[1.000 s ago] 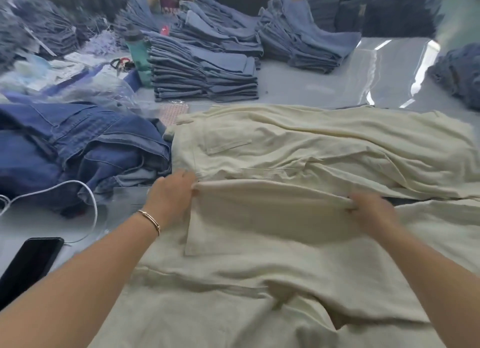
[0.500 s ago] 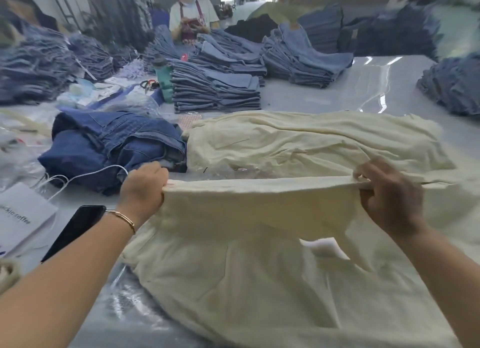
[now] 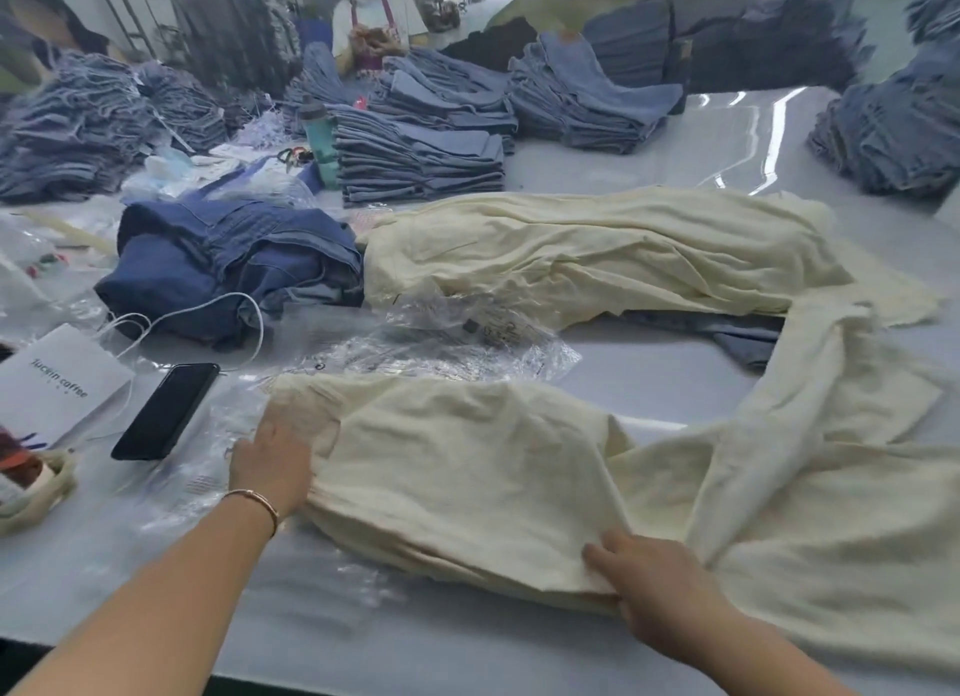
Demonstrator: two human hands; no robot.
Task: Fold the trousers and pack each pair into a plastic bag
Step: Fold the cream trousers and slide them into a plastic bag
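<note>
Your left hand (image 3: 272,459) grips the left end of the cream trousers (image 3: 467,477), its fingers curled into the bunched cloth at that edge, a thin bracelet (image 3: 254,498) on the wrist. Your right hand (image 3: 657,586) is well apart from it, at the near right corner of the same folded section, fingers curled on the hem with the thumb on top. The trousers lie flat on the white table (image 3: 649,378) just in front of you, and their legs trail off to your right and curve back toward a second heap of cream trousers (image 3: 597,248) farther away. Crumpled clear plastic bags (image 3: 447,342) lie between the 2 cream heaps, and more clear plastic is spread under your left hand. A black phone (image 3: 166,409) lies just left of that hand, beside a white paper bag (image 3: 57,383) with cord handles. Behind these is a loose pile of dark blue jeans (image 3: 218,258), then a stack of folded jeans (image 3: 421,165) with a teal bottle (image 3: 319,139) standing beside it.
</note>
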